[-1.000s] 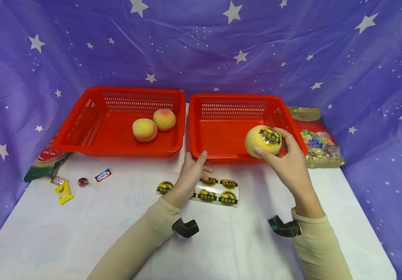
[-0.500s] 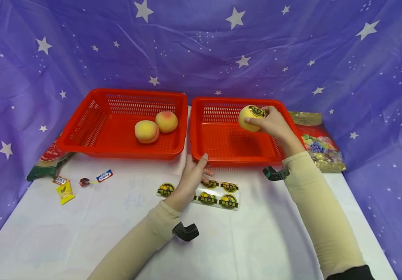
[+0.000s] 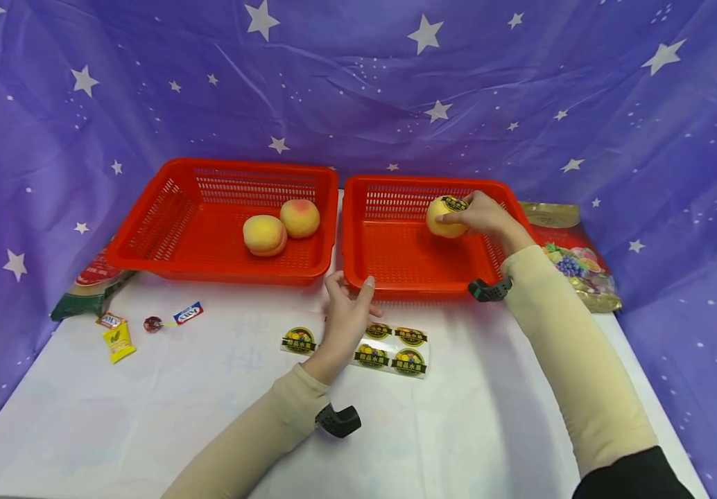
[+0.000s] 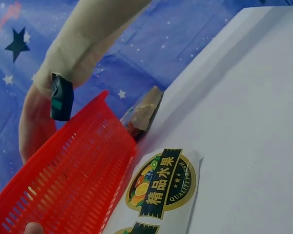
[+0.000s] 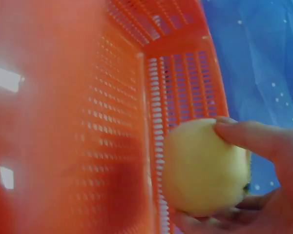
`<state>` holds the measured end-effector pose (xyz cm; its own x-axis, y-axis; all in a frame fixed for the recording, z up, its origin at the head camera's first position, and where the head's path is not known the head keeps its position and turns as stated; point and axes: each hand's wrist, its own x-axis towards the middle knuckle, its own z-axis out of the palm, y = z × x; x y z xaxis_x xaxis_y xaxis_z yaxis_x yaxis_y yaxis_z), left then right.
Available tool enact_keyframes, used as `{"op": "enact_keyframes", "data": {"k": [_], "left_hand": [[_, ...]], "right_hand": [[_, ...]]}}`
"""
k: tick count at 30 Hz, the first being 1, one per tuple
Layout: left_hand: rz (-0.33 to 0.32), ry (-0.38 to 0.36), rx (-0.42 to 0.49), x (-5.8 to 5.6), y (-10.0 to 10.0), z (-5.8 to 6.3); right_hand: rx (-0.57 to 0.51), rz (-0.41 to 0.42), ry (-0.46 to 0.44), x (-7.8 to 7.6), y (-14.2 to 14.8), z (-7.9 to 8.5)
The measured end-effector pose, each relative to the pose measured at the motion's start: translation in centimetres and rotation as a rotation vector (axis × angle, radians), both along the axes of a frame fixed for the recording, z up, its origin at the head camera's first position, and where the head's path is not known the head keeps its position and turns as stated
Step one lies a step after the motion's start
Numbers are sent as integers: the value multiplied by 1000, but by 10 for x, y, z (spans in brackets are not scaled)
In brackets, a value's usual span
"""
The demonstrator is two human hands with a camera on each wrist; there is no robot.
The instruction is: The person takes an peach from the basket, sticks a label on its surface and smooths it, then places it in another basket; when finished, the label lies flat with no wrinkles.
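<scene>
A yellow peach (image 3: 446, 223) with a black-and-gold round sticker on its top is held in my right hand (image 3: 483, 216), inside the right red basket (image 3: 417, 285). The right wrist view shows the yellow peach (image 5: 205, 168) between thumb and fingers, near the basket's perforated wall. My left hand (image 3: 347, 320) is at that basket's front left corner, thumb and fingers spread and loosely bent. Under and beside it lies a sticker sheet (image 3: 390, 350) with rows of round fruit labels, partly hidden by the hand. The left wrist view shows only a thumb tip (image 4: 34, 228) against the basket.
Two peaches (image 3: 265, 234) sit in the left red basket (image 3: 221, 274). Left on the white table (image 3: 177, 409) are a lollipop (image 3: 153, 324), a yellow candy packet (image 3: 118, 342) and small wrappers. Printed bags (image 3: 577, 260) lie beyond each basket's outer side; a starry purple curtain surrounds the table.
My right hand has carried the peach away from me and left, from above the right basket's front edge to its back right part. My left hand stays near the corner.
</scene>
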<state>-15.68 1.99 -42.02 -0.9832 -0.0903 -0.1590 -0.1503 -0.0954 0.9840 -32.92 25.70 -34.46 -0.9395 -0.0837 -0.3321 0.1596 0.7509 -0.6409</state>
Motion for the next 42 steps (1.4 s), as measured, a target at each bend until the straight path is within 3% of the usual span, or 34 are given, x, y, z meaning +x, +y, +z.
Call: {"op": "enact_keyframes", "data": {"k": [5,8,12,15,19,23,30,42], "left_hand": [[1,36,-15,0,-1,0],[-11,43,-14,4,0,9],[-13,65,-37,5,2,8],[-22,76,-54,1,2,-1],[-46,65,-70,2,1,2],[-56,52,-92,1,0,5],[-90,53,-101,1,1,7],[-73,39,-134,2,-7,3]], "right_hand": [[71,21,-66,-10,1,14],[117,26,-70,-18,8,16],[168,135,-46,-25,15,7],[232,233,-50,-25,19,-2],[276,296,-107,-24,26,-6],[295,340,-101,-26,33,-5],[267,347,-204,-26,42,-4],[258,357,-199,-31,36,-15]]}}
